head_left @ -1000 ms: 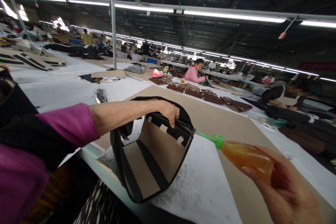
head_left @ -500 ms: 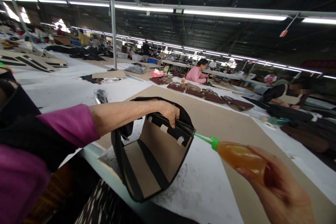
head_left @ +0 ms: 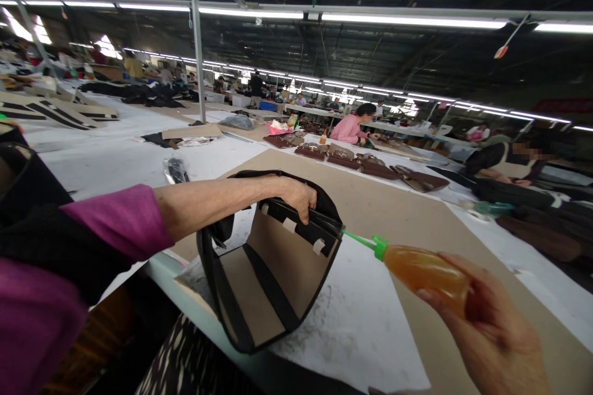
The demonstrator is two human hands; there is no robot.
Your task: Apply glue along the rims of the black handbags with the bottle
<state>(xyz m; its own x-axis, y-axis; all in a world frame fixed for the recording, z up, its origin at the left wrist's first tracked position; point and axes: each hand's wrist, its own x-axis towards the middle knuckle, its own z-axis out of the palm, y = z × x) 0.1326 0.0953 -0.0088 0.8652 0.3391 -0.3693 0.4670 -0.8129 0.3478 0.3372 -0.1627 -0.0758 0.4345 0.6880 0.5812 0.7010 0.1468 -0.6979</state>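
A black bag piece point(head_left: 273, 287) with a tan lining stands open at the table's near edge, pale tabs along its inner black strip. My left hand point(head_left: 299, 196) reaches over it from the left, fingers closed on its upper edge. From the right, my right hand point(head_left: 491, 321) grips a soft bottle point(head_left: 424, 268) of amber liquid, tilted on its side. The bottle's thin green nozzle touches the right end of the bag's upper edge, or is very close to it.
Brown board point(head_left: 370, 210) and white sheets cover the table. Brown bag pieces point(head_left: 343, 157) lie in a row further back, near a person in pink point(head_left: 349, 128). Another person point(head_left: 504, 163) sits at the right beside dark material. A plastic-wrapped item point(head_left: 176, 170) lies behind my left forearm.
Both hands keep nearly the same place and hold. My view has shifted slightly, and the person in pink has moved their head a little.
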